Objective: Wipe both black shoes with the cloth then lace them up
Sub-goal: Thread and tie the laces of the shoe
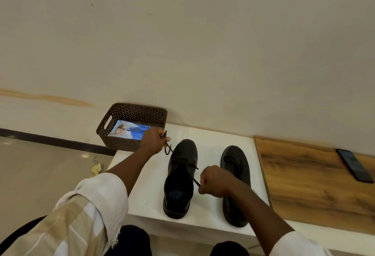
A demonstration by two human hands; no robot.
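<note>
Black lace [194, 180] ends pinched, left hand [154, 141] grip, right hand [213, 181] grip, left shoe [180, 178]

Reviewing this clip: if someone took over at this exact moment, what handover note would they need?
Left hand pinches one lace end, pulled up and away; right hand grips the other end near the left shoe. Both shoes stand on the white table; the right shoe is untouched now. Lacing of the left shoe is underway. Whether the right shoe is laced cannot be told. No cloth identifiable.
</note>
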